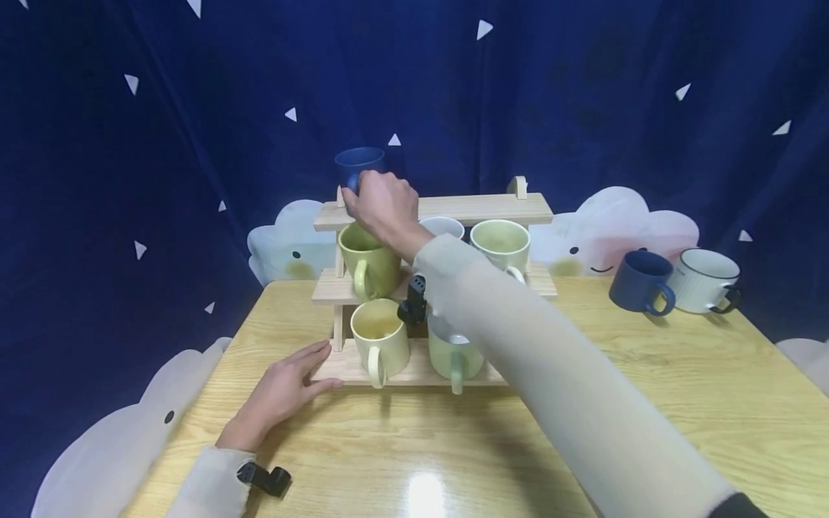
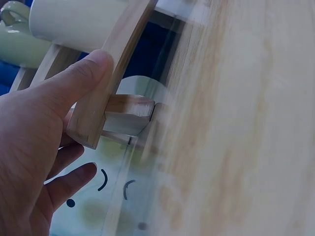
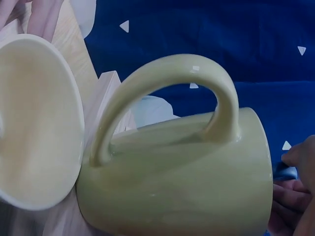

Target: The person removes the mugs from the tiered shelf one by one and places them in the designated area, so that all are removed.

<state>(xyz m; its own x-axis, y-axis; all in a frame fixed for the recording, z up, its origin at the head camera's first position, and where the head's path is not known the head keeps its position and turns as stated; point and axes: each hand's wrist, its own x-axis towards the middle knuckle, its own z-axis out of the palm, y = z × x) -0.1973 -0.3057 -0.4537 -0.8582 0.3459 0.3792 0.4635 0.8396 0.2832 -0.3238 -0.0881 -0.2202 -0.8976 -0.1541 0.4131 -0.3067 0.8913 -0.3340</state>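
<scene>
My right hand pinches the handle of a blue mug at the left end of the wooden rack's top shelf. In the right wrist view, a bit of that dark handle shows between the fingertips, beyond an olive-green mug. My left hand holds the left end of the rack's bottom board, thumb over the edge and fingers behind. A pale yellow mug stands on this board beside a pale green mug.
On the middle shelf, a white mug is partly hidden by my right arm, with a light green mug at its right. A navy mug and a white mug with black handle stand at the table's right. A dark blue curtain hangs behind.
</scene>
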